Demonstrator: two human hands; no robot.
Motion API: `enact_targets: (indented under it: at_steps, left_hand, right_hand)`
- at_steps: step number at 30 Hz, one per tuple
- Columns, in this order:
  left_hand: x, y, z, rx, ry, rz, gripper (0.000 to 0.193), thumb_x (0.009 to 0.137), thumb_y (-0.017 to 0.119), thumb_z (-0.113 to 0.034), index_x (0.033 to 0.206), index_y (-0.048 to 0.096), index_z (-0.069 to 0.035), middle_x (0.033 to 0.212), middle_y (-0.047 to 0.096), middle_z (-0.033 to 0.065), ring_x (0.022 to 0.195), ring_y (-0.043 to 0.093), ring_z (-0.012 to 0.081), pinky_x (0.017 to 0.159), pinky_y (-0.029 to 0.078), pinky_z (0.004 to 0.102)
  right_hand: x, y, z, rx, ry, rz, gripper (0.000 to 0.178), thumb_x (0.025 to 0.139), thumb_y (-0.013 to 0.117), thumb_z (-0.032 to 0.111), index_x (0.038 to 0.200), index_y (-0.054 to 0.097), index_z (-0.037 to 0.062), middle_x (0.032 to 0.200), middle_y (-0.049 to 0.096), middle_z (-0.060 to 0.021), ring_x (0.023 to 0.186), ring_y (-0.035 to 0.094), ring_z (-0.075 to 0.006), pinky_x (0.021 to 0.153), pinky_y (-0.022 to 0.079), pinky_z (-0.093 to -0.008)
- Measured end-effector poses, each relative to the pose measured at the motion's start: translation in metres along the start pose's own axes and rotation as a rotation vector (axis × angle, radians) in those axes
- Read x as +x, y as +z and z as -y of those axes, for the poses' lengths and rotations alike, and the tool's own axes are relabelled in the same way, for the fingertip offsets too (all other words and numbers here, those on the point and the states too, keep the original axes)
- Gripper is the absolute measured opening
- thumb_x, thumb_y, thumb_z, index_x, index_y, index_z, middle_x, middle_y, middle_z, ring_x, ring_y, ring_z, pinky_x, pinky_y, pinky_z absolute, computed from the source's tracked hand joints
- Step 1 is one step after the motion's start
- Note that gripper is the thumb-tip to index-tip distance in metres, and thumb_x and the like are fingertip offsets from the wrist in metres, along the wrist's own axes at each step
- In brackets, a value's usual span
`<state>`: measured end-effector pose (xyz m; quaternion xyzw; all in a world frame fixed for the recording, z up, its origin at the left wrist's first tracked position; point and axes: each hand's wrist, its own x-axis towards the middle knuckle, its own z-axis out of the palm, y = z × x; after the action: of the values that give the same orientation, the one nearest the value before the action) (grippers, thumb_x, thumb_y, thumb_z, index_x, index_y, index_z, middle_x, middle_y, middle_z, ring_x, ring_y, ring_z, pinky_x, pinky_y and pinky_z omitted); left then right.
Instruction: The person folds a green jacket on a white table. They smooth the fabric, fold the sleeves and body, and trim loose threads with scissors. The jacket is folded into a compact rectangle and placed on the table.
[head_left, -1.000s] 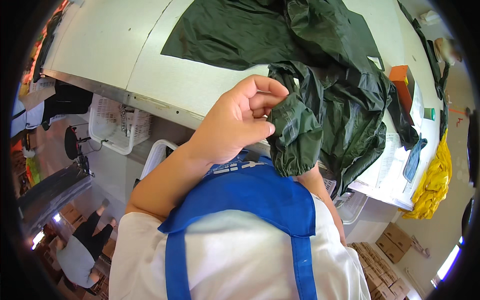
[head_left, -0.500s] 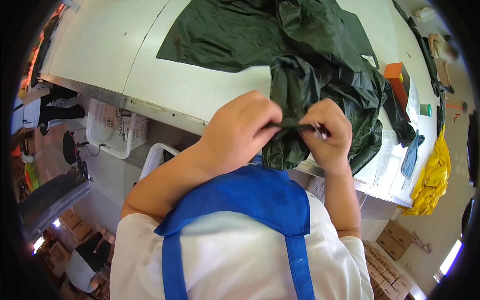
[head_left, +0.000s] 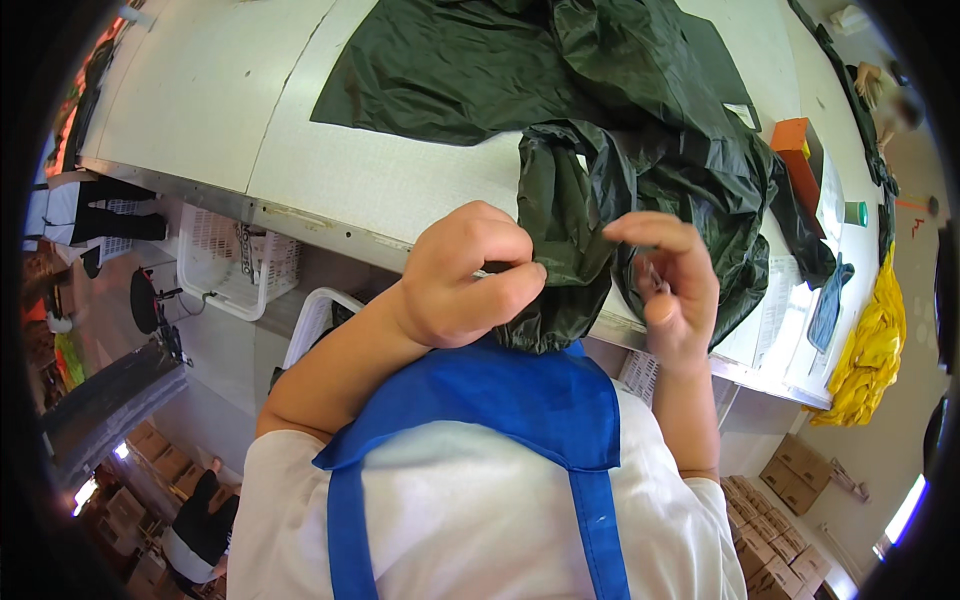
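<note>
The left hand (head_left: 470, 285) had its thumb and forefinger pinched on a dark green, shiny fabric garment (head_left: 640, 110), whose gathered end hung over the table edge between both hands. The right hand (head_left: 675, 285) was just beside it, thumb and forefinger apart; whether its other fingers gripped a small shiny object (head_left: 654, 278), I could not tell. Most of the garment lay crumpled on a white, flat table (head_left: 200, 110). White plastic baskets (head_left: 200, 245) stood below, and brown cardboard boxes (head_left: 797, 474) farther right.
</note>
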<state>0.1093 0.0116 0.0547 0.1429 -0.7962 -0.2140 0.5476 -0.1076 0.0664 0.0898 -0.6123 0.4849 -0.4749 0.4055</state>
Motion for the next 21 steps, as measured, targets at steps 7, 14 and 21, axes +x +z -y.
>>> enact_targets:
  at_steps: [7,14,21]
  left_hand:
    - [0.000,0.003,0.000,-0.010,0.012,-0.031,0.021,0.063,0.069,0.005,0.077,0.057,-0.005,0.082,0.052,0.0068,0.063,0.053,0.0223,0.052,0.044,0.0303]
    - [-0.002,0.008,-0.001,-0.041,-0.039,-0.066,0.022,0.063,0.069,0.008,0.075,0.056,-0.005,0.081,0.053,0.0070,0.064,0.053,0.0223,0.052,0.044,0.0306]
    - [0.007,0.001,-0.006,-0.126,-0.285,-0.014,0.031,0.071,0.066,0.011,0.093,0.050,-0.004,0.087,0.059,0.0113,0.074,0.059,0.0203,0.063,0.049,0.0285]
  right_hand:
    - [0.017,-0.011,0.013,-0.193,0.070,0.207,0.034,0.071,0.080,0.026,0.091,0.067,0.0020,0.076,0.060,-0.0045,0.066,0.053,-0.0107,0.054,0.040,-0.0238]
    - [0.016,-0.003,0.012,-0.124,0.088,0.197,0.030,0.067,0.083,0.020,0.087,0.069,0.0026,0.071,0.059,-0.0021,0.060,0.052,-0.0099,0.052,0.039,-0.0228]
    - [0.017,-0.003,0.002,0.045,0.149,0.077,0.033,0.070,0.081,0.016,0.094,0.064,0.0015,0.092,0.058,-0.0034,0.078,0.051,-0.0089,0.063,0.039,-0.0225]
